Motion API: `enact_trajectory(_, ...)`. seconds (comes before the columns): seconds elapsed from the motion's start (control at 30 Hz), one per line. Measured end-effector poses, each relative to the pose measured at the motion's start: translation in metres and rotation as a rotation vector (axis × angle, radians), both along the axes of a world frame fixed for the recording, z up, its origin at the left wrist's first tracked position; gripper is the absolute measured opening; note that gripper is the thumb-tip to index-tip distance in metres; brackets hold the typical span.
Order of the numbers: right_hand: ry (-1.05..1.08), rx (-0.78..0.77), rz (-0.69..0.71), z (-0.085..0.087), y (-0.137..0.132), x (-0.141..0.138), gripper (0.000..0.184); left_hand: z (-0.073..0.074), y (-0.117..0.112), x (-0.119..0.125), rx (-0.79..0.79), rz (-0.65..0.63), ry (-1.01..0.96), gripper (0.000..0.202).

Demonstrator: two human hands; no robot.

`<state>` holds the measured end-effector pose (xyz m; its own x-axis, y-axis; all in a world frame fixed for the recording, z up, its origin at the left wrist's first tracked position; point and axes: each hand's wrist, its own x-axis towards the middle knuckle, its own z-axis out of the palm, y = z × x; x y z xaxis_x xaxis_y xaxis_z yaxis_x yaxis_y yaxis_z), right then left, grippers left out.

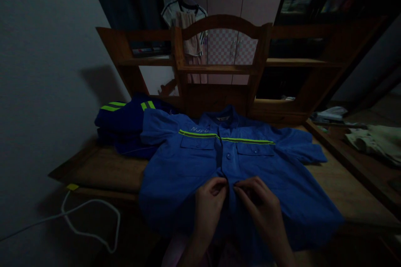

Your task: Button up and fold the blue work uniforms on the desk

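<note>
A blue short-sleeved work shirt [194,171] with a yellow-green stripe across the chest lies front up, its collar away from me. My left hand [211,200] pinches one edge of the front opening below the chest. Just to its right, my right hand [258,196] has thumb and forefinger pressed together at the facing edge of the placket. Any button between those fingers is too dark to make out. Higher on the placket a round button [228,156] shows.
Under the shirt is a wooden desk [347,192] with a shelf frame [219,69] along its back. Folded dark blue clothing [125,123] with reflective strips lies at the left. A white cable [94,201] loops beside the desk's left edge. Light cloth [379,142] lies at the right.
</note>
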<state>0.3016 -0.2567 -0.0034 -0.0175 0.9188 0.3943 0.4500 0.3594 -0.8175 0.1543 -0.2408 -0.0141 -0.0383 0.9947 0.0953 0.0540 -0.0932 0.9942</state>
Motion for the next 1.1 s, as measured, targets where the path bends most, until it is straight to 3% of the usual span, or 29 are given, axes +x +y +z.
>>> enact_trajectory(0.37, 0.001, -0.047, 0.039, -0.001, 0.003, -0.002, 0.017, -0.005, -0.003, -0.003, 0.037, -0.015, -0.017, 0.018)
enact_trajectory(0.7, -0.026, -0.045, 0.082, -0.001, 0.003, 0.003, 0.021, 0.002, -0.004, -0.007, 0.047, -0.076, 0.022, 0.016)
enact_trajectory(0.93, -0.12, 0.055, -0.038, -0.012, -0.006, -0.004, 0.018, 0.006, -0.01, -0.005, 0.087, -0.058, 0.088, 0.014)
enact_trajectory(1.1, -0.055, 0.02, -0.06, -0.013, -0.01, -0.002, 0.012, 0.009, -0.02, -0.002, 0.025, -0.013, 0.023, 0.021)
